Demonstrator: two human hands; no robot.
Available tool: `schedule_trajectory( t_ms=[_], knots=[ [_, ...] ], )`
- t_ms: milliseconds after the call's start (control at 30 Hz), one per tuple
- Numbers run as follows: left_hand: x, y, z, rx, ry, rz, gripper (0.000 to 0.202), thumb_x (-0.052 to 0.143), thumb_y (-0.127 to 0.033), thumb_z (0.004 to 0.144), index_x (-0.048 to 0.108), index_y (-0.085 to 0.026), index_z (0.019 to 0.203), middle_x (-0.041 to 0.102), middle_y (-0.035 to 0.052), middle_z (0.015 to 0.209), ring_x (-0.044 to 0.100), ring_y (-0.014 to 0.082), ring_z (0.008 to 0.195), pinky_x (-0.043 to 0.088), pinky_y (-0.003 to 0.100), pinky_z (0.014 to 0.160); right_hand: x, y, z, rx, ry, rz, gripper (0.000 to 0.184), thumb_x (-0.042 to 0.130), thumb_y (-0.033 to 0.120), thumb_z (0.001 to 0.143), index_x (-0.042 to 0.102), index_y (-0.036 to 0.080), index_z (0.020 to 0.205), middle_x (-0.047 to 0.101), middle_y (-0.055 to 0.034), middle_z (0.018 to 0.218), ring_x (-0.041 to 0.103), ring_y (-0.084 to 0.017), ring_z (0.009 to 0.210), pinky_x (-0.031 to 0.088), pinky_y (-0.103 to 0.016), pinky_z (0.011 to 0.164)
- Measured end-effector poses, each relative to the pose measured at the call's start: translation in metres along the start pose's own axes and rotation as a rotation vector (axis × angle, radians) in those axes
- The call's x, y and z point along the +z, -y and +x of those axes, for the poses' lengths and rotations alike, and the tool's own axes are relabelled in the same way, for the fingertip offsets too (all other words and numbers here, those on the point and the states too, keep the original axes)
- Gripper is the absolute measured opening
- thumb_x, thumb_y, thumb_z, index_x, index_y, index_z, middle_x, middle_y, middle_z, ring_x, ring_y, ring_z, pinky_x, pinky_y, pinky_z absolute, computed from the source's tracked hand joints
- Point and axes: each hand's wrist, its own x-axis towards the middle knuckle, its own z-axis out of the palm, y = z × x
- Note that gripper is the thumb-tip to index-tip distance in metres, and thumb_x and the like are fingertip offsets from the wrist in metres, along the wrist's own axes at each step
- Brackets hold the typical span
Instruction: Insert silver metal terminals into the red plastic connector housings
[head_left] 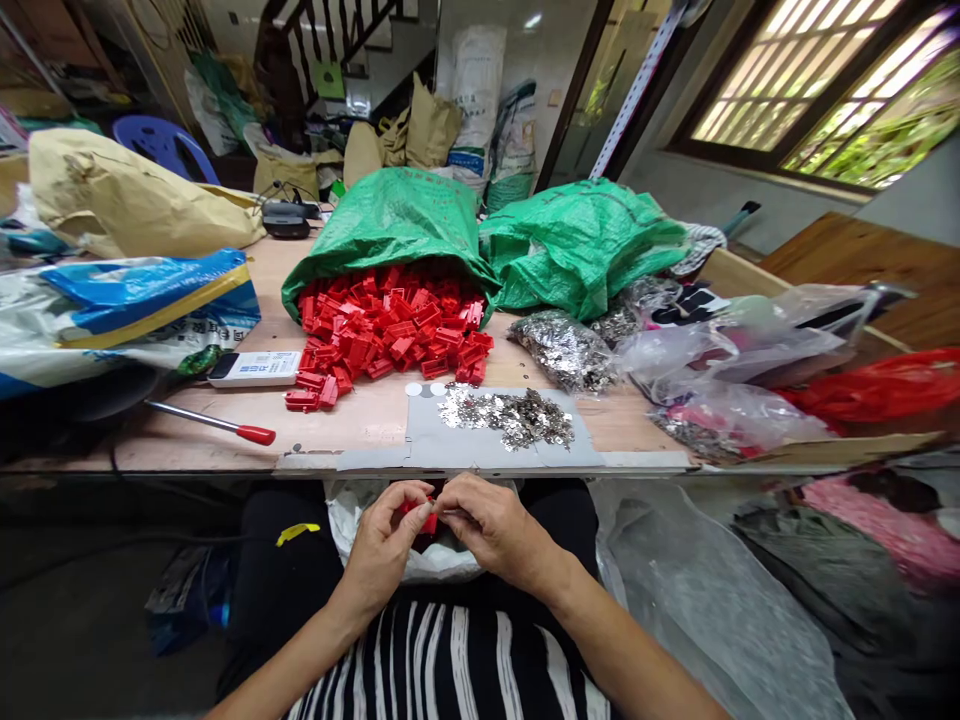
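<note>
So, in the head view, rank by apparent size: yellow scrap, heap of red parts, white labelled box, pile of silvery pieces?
Largest to smallest:
1. Heap of red parts
2. Pile of silvery pieces
3. White labelled box
4. Yellow scrap

Both forearms [341, 625] angle inward, left grip [384, 540] and right grip [499, 528] close together, fingers [406, 492] curled.

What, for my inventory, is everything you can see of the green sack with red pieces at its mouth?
The green sack looks like woven plastic, creased, with faint marks. It lies on the tabletop, mouth open toward the camera, red pieces spilling out. Beside it on the right is a second green bag, apparently touching.
</note>
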Motion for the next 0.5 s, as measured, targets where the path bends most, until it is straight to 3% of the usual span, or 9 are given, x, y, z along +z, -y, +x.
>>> schedule_trajectory(
  t_ms=[333, 500],
  knots=[
    [0.0016, 0.0018, -0.0003, -0.030, 0.004, -0.037, 0.017, 0.057, -0.032, 0.084, 0.065, -0.017, 0.083, 0.066, 0.0046, 0.089, 0.061, 0.0161, 0.075, 0.051, 0.026, 0.068, 0.0008, -0.0033, -0.0015, 0.031, -0.020, -0.011, 0.017, 0.048, 0.009, 0.088, 0.060, 0.020, 0.093, 0.065, -0.0057, 0.086, 0.060, -0.016, 0.083, 0.050, -0.028, 0.076],
    [0.0029, 0.0025, -0.0007, -0.065, 0.013, -0.064, 0.017, 0.057, -0.033, 0.084, 0.063, -0.017, 0.080, 0.065, 0.0045, 0.088, 0.060, 0.0160, 0.075, 0.050, 0.026, 0.067, 0.0027, -0.0016, -0.0033, 0.008, 0.009, -0.056, 0.019, 0.046, 0.007, 0.087, 0.059, 0.019, 0.094, 0.064, -0.0066, 0.088, 0.059, -0.017, 0.085, 0.050, -0.028, 0.077]
  ],
)
